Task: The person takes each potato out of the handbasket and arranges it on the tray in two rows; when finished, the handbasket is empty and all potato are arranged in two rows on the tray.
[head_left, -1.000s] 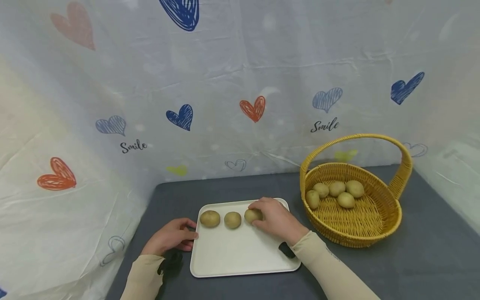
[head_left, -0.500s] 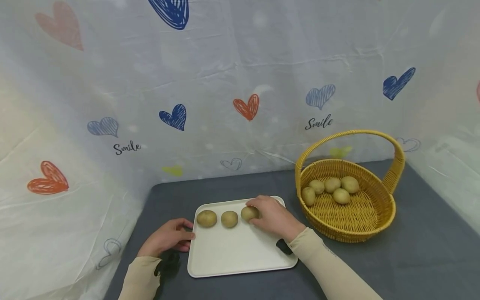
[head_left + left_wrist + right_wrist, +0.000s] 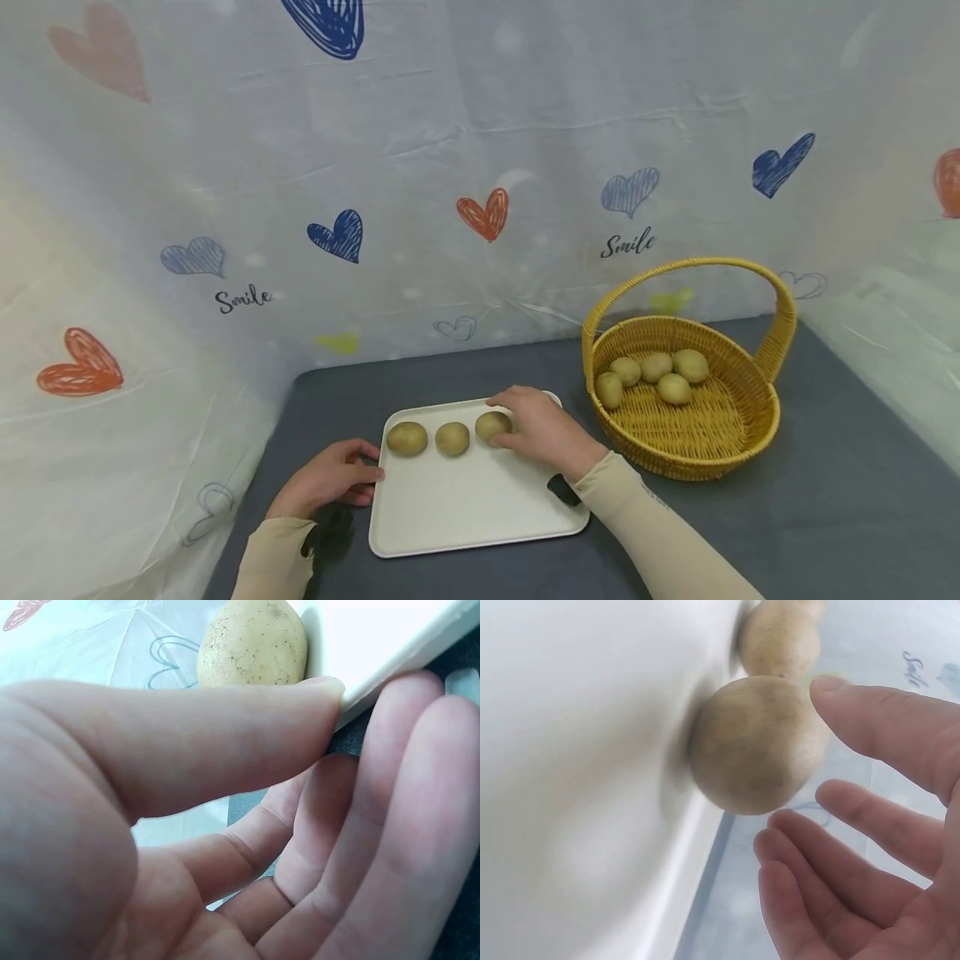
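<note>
Three potatoes lie in a row along the far side of a white tray [image 3: 465, 508]: the left potato [image 3: 407, 439], the middle potato [image 3: 452, 439] and the right potato [image 3: 493, 427]. My right hand [image 3: 542, 429] is over the tray's far right part, thumb and fingers spread loosely beside the right potato. In the right wrist view a gap shows between that potato [image 3: 757, 746] and the lower fingers. My left hand [image 3: 330, 477] holds the tray's left edge, thumb tip at the rim and the other fingers bent against the side below it.
A yellow wicker basket [image 3: 693, 467] with a tall handle stands right of the tray, several potatoes [image 3: 673, 389] gathered at its back left. Dark grey cloth [image 3: 450, 375] covers the table. A white curtain printed with hearts [image 3: 405, 150] hangs behind and at both sides.
The head view has shifted, so everything sits a little further left. My right fingers have loosened and parted from around the right potato, which stays on the tray. My left hand remains at the edge.
</note>
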The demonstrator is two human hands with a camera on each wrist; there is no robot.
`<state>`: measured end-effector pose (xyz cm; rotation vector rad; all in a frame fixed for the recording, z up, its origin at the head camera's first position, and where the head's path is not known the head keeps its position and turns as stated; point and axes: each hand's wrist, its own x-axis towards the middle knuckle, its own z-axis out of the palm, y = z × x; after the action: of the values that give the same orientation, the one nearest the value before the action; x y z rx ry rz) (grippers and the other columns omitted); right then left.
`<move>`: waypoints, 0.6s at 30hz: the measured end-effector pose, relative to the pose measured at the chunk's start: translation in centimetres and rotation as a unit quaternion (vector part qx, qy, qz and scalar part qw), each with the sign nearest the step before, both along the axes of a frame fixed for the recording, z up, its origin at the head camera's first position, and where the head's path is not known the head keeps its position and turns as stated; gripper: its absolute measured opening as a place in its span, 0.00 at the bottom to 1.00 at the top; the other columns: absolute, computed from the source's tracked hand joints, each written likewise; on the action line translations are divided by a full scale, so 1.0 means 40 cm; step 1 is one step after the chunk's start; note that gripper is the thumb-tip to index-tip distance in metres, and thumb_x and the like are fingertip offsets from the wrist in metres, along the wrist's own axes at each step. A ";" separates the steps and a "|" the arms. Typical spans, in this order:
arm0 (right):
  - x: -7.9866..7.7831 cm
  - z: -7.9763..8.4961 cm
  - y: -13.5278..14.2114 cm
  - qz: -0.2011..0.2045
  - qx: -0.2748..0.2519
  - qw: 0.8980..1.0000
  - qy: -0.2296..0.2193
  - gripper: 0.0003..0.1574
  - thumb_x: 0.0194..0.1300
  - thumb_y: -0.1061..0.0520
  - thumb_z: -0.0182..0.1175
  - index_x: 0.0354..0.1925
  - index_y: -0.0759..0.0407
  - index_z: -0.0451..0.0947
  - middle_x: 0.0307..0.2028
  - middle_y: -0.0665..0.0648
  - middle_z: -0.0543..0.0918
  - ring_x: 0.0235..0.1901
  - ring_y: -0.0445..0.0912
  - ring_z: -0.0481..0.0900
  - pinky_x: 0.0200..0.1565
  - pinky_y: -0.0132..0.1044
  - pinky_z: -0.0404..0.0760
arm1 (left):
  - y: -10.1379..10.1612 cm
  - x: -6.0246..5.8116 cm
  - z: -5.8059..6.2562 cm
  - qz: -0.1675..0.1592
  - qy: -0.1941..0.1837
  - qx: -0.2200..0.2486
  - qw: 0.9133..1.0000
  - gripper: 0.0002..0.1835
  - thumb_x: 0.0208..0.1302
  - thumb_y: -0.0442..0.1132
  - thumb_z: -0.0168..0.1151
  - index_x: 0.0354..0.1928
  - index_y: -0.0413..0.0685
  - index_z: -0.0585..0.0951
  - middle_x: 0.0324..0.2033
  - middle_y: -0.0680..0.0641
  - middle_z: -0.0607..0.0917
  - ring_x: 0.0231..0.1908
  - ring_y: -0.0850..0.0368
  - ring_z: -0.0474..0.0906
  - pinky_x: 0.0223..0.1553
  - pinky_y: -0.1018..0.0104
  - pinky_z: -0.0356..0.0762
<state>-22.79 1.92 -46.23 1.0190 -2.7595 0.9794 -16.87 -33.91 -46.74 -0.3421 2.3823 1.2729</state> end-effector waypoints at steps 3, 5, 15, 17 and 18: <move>0.015 0.016 0.014 -0.001 -0.007 1.000 -0.002 0.30 0.65 0.52 0.79 0.61 0.63 0.86 0.57 0.60 0.89 0.60 0.55 0.86 0.64 0.52 0.85 | 0.004 -0.003 -0.003 -0.005 0.000 0.000 1.000 0.25 0.69 0.38 0.74 0.62 0.33 0.78 0.32 0.41 0.85 0.29 0.55 0.88 0.35 0.58 0.92; 0.030 0.026 0.031 -0.004 -0.010 1.000 -0.005 0.30 0.66 0.51 0.78 0.62 0.61 0.85 0.57 0.58 0.89 0.60 0.55 0.86 0.63 0.53 0.85 | 0.007 -0.004 -0.006 -0.009 -0.001 0.001 1.000 0.25 0.70 0.38 0.74 0.62 0.34 0.78 0.32 0.42 0.85 0.29 0.55 0.88 0.35 0.59 0.91; 0.100 0.111 0.205 -0.006 0.016 0.997 0.075 0.26 0.69 0.52 0.76 0.63 0.56 0.85 0.57 0.54 0.89 0.56 0.50 0.87 0.58 0.48 0.88 | 0.004 -0.008 -0.008 -0.016 -0.002 -0.001 1.000 0.27 0.71 0.38 0.73 0.65 0.33 0.76 0.33 0.42 0.85 0.29 0.55 0.88 0.35 0.59 0.91; 0.101 0.128 0.256 -0.011 0.026 0.995 0.101 0.25 0.68 0.54 0.77 0.61 0.56 0.85 0.56 0.54 0.89 0.54 0.49 0.87 0.57 0.47 0.88 | -0.005 -0.007 -0.005 -0.020 -0.006 -0.004 1.000 0.27 0.72 0.38 0.72 0.65 0.31 0.75 0.33 0.42 0.85 0.30 0.55 0.88 0.35 0.59 0.91; 0.098 0.137 0.282 -0.013 0.032 0.993 0.109 0.25 0.68 0.55 0.77 0.60 0.57 0.86 0.54 0.53 0.89 0.52 0.49 0.87 0.55 0.46 0.89 | -0.009 -0.006 -0.005 -0.018 -0.008 -0.005 1.000 0.27 0.72 0.38 0.72 0.66 0.31 0.75 0.33 0.42 0.85 0.31 0.55 0.88 0.36 0.59 0.91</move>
<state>-18.87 13.20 -40.76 1.0271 -2.6324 0.7334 -17.13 -34.29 -46.92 -0.3089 2.3710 1.2383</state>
